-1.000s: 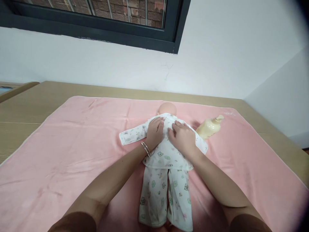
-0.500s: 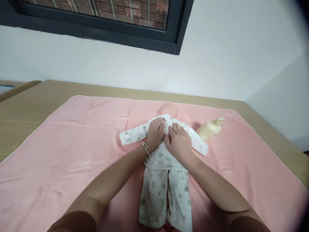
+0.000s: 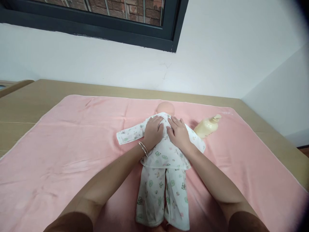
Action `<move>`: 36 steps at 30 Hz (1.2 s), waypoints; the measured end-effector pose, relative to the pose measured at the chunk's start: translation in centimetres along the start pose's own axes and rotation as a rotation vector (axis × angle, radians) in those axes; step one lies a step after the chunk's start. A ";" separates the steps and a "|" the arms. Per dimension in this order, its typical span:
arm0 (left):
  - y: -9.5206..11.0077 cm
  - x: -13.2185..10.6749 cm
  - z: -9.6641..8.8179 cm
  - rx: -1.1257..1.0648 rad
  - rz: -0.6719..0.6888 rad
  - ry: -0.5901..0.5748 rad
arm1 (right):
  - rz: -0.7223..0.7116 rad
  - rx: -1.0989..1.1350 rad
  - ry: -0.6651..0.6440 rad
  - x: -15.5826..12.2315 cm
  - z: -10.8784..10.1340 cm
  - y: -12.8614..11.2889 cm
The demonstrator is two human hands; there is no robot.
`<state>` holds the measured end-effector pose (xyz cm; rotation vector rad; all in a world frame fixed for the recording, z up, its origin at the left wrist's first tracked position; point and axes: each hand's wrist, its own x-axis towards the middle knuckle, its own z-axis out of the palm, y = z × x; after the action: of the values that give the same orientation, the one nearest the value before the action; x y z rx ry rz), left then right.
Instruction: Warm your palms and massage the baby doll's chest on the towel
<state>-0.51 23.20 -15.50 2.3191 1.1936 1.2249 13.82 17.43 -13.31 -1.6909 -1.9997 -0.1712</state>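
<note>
A baby doll (image 3: 165, 108) lies on its back on a pink blanket (image 3: 72, 145), dressed in a white printed shirt (image 3: 164, 153) and matching trousers (image 3: 159, 196). My left hand (image 3: 152, 131), with bangles on its wrist, lies flat on the doll's upper chest on the left side. My right hand (image 3: 178, 133) lies flat on the chest on the right side. The fingers of both hands are stretched out and point toward the collar. Neither hand holds anything.
A cream baby bottle (image 3: 207, 125) lies on its side on the blanket, just right of the doll's shoulder. The blanket covers a wooden table (image 3: 36, 96) that stands against a white wall under a dark-framed window (image 3: 96, 19).
Both hands stayed on the doll's chest. The right hand slid slightly up toward the collar and spread flatter. The view shifted a little.
</note>
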 end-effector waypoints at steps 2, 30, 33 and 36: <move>0.1 0.0 0.0 0.040 0.009 -0.016 | 0.025 0.030 0.075 -0.3 0.2 -0.1; 0.2 -0.7 -0.9 0.022 0.231 0.083 | 0.117 0.085 0.063 -0.2 1.1 0.9; 0.6 -1.0 -1.0 0.080 0.146 0.115 | 0.150 0.010 0.067 -0.5 0.7 0.3; 0.7 -1.2 -1.0 0.153 0.078 0.116 | 0.178 -0.094 0.069 -0.9 0.3 -0.5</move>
<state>-1.25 21.71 -15.12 2.4553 1.2868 1.3552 13.33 16.67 -13.81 -1.8853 -1.8067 -0.2608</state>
